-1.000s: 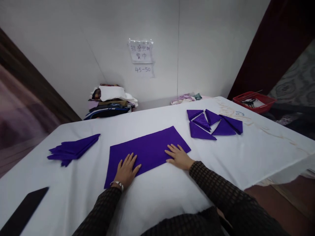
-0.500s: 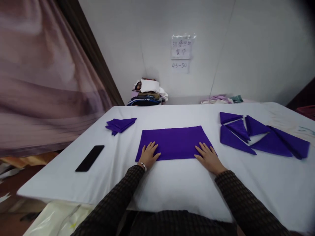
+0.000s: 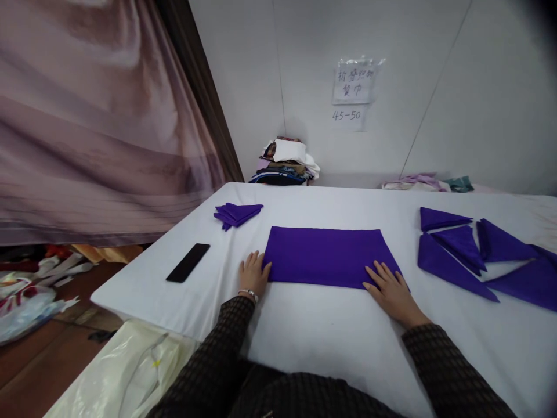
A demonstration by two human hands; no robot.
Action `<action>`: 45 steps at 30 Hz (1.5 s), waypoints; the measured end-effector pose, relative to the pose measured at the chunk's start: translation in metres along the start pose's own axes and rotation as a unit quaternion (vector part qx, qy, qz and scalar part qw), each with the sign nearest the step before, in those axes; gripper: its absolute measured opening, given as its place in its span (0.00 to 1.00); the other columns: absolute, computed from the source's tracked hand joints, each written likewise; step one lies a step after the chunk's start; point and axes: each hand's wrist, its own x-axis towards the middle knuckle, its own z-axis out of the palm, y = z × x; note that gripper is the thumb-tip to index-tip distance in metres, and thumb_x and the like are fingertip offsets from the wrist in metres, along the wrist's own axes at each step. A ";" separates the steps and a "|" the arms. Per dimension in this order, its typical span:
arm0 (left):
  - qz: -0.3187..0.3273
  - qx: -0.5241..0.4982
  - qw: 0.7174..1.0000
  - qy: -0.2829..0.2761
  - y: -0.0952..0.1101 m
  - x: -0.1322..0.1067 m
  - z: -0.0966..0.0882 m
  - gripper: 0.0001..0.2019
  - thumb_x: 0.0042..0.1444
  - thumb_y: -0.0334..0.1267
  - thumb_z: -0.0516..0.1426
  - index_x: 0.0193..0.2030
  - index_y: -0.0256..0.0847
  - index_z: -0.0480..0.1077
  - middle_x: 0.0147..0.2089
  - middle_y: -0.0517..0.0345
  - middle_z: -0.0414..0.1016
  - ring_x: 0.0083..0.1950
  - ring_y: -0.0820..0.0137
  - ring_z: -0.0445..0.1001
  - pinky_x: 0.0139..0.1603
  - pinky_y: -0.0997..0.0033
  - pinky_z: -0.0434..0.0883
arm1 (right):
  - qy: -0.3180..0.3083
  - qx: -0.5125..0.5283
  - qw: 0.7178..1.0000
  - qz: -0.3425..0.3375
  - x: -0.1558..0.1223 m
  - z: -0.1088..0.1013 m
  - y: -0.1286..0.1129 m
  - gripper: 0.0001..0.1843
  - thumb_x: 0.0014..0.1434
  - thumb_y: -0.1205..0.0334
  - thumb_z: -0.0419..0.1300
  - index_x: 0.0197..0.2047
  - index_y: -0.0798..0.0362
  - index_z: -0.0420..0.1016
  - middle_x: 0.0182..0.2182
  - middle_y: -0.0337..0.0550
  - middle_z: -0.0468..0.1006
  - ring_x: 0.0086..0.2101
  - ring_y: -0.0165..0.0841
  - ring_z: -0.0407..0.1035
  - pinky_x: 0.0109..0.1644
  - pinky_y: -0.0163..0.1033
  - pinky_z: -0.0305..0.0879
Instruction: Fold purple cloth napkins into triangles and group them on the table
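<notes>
Between the two hands: one purple cloth (image 3: pixel 324 256), rectangular, laid flat on the white surface (image 3: pixel 313 328). Left hand (image 3: pixel 253 277): shifted outward from the cloth's face since the previous view, now set at its near left corner. Right hand (image 3: pixel 393 294): kept at the near right corner, fingers rested on fabric. Hands are held well apart, fingers spread, nothing gripped. By this, flattening is judged well advanced. Folded purple pieces (image 3: pixel 449 268) are arranged right of the right hand.
</notes>
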 end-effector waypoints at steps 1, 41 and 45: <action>0.037 -0.008 0.999 0.000 0.008 -0.003 0.000 0.22 0.62 0.46 0.46 0.60 0.41 0.61 0.66 0.48 0.58 0.67 0.59 0.52 0.65 0.49 0.49 | -0.002 0.000 1.000 0.001 0.000 0.000 0.000 0.31 0.62 0.43 0.41 0.64 0.47 0.57 0.64 0.46 0.53 0.63 0.43 0.44 0.62 0.56 0.44; 0.251 -0.021 0.956 -0.147 0.090 -0.027 0.004 0.30 0.60 0.57 0.41 0.65 0.44 0.53 0.69 0.50 0.48 0.70 0.57 0.43 0.65 0.41 0.43 | 0.004 -0.029 1.000 0.011 -0.046 -0.017 0.019 0.35 0.63 0.42 0.38 0.65 0.54 0.52 0.64 0.50 0.54 0.63 0.42 0.45 0.62 0.57 0.44; 0.361 -0.082 0.919 -0.137 0.149 -0.038 0.008 0.33 0.59 0.61 0.38 0.66 0.47 0.51 0.70 0.52 0.47 0.70 0.60 0.42 0.65 0.41 0.42 | 0.015 -0.033 0.999 0.006 -0.046 -0.014 0.021 0.36 0.63 0.41 0.38 0.65 0.54 0.52 0.64 0.50 0.54 0.63 0.42 0.45 0.62 0.57 0.44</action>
